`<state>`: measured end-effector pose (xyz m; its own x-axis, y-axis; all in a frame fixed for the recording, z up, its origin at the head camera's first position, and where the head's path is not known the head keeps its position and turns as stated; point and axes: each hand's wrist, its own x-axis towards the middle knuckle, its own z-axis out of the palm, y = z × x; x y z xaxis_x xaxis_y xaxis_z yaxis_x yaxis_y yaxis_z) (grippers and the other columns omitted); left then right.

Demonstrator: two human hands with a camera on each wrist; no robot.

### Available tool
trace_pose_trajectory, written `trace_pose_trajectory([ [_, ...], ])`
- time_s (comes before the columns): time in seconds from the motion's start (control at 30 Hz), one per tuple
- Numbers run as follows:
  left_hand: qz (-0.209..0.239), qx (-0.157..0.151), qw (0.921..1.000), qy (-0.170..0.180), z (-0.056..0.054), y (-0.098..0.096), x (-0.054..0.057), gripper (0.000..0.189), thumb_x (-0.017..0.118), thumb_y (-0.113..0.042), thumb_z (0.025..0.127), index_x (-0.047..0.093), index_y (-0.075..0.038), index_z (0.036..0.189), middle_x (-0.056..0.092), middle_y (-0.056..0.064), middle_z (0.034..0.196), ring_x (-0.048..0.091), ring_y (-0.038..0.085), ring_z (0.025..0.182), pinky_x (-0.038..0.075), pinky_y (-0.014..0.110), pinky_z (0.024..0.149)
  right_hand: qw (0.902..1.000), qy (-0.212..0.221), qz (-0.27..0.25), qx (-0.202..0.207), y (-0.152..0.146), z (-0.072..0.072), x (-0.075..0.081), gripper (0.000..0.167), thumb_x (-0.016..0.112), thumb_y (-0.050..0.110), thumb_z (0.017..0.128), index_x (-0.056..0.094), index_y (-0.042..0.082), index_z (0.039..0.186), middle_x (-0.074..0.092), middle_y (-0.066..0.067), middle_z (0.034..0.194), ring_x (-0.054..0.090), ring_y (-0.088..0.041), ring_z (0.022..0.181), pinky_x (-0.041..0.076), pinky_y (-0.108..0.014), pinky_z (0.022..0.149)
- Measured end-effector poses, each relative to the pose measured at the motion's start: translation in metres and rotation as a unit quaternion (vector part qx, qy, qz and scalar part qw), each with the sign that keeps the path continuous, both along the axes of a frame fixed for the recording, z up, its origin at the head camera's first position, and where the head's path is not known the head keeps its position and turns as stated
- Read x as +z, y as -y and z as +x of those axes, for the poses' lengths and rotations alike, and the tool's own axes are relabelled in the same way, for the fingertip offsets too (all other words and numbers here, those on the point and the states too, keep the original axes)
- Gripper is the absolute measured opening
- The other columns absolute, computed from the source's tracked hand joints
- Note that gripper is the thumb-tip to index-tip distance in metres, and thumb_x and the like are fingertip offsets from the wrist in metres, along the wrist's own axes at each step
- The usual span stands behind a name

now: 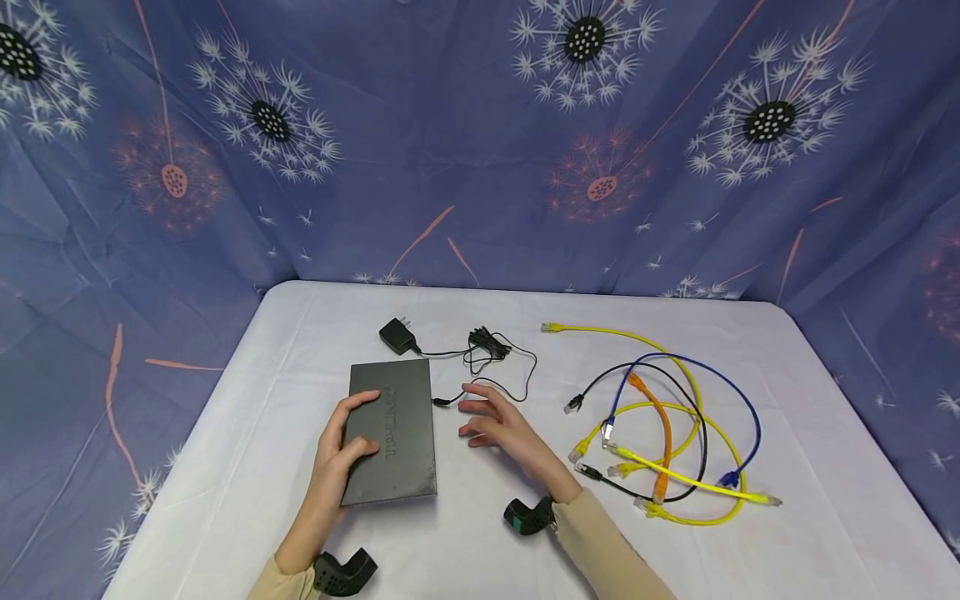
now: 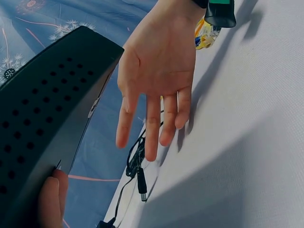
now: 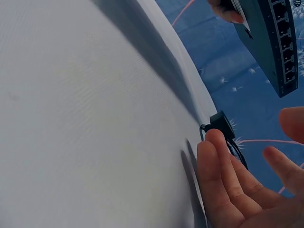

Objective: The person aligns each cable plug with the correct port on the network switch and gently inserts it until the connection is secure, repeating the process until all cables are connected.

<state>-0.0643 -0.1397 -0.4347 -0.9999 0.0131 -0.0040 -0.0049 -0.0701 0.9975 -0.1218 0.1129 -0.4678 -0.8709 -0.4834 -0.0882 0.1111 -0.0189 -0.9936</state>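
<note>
A dark grey TP-LINK network switch (image 1: pixel 408 458) is held above the white table by my left hand (image 1: pixel 330 462), thumb and one finger showing on its top. Its row of ports (image 3: pixel 286 45) faces right in the right wrist view; round vent holes (image 2: pixel 46 99) mark one side in the left wrist view. My right hand (image 1: pixel 513 433) hovers right of the switch, fingers loosely extended, nothing in it. Close to its fingertips lies the barrel plug (image 1: pixel 442 402) of a black power adapter (image 1: pixel 397 336), whose cord (image 1: pixel 489 343) is bundled behind.
Several network cables lie tangled on the right: a blue cable (image 1: pixel 756 417), an orange cable (image 1: pixel 667 433), black and yellow ones. A blue flowered curtain (image 1: pixel 450 150) hangs behind the white-covered table (image 1: pixel 247 467).
</note>
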Motion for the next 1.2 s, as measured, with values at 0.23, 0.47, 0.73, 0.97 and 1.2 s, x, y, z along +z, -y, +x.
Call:
trace_pose_trajectory([
  [0.23, 0.002, -0.001, 1.0, -0.001, 0.0, 0.0, -0.001, 0.065, 0.045, 0.009, 0.075, 0.047, -0.011, 0.137, 0.04, 0.008, 0.132, 0.038, 0.027, 0.109, 0.034, 0.035, 0.085, 0.9997, 0.02, -0.003, 0.009, 0.006, -0.003, -0.003, 0.057, 0.05, 0.003, 0.095, 0.029, 0.004, 0.148, 0.039, -0.027, 0.141, 0.061, -0.036, 0.102, 0.05, -0.043, 0.083],
  [0.47, 0.001, 0.003, 1.0, -0.008, 0.0, 0.0, -0.002, 0.065, 0.046, 0.009, 0.074, 0.048, -0.01, 0.136, 0.041, 0.008, 0.133, 0.038, 0.025, 0.111, 0.031, 0.035, 0.087, 0.9996, 0.025, -0.015, 0.007, 0.01, -0.004, -0.003, 0.058, 0.05, 0.003, 0.095, 0.03, 0.01, 0.149, 0.041, -0.023, 0.141, 0.061, -0.032, 0.103, 0.05, -0.041, 0.083],
  [0.73, 0.003, 0.001, 1.0, -0.005, 0.0, 0.0, -0.003, 0.065, 0.046, 0.009, 0.075, 0.047, -0.011, 0.136, 0.04, 0.008, 0.133, 0.038, 0.026, 0.111, 0.032, 0.035, 0.087, 0.9989, 0.007, -0.046, -0.011, 0.011, -0.002, -0.001, 0.058, 0.054, 0.004, 0.094, 0.032, 0.003, 0.147, 0.042, -0.027, 0.137, 0.058, -0.038, 0.106, 0.049, -0.044, 0.085],
  [0.97, -0.006, -0.022, 0.9996, 0.019, 0.001, -0.001, 0.0, 0.066, 0.048, 0.005, 0.077, 0.045, -0.018, 0.139, 0.037, 0.01, 0.137, 0.038, 0.028, 0.112, 0.037, 0.037, 0.085, 0.9972, -0.016, -0.06, -0.042, 0.004, 0.001, 0.006, 0.055, 0.055, 0.006, 0.095, 0.035, 0.002, 0.146, 0.044, -0.025, 0.136, 0.055, -0.042, 0.109, 0.048, -0.046, 0.086],
  [1.2, 0.002, -0.046, 0.9984, 0.032, 0.0, -0.004, 0.0, 0.068, 0.048, 0.004, 0.078, 0.04, -0.02, 0.142, 0.03, 0.01, 0.143, 0.036, 0.029, 0.116, 0.035, 0.037, 0.089, 0.9951, -0.041, -0.069, -0.058, -0.004, 0.003, 0.015, 0.052, 0.053, 0.006, 0.095, 0.037, 0.0, 0.144, 0.043, -0.027, 0.137, 0.05, -0.051, 0.112, 0.049, -0.044, 0.085],
])
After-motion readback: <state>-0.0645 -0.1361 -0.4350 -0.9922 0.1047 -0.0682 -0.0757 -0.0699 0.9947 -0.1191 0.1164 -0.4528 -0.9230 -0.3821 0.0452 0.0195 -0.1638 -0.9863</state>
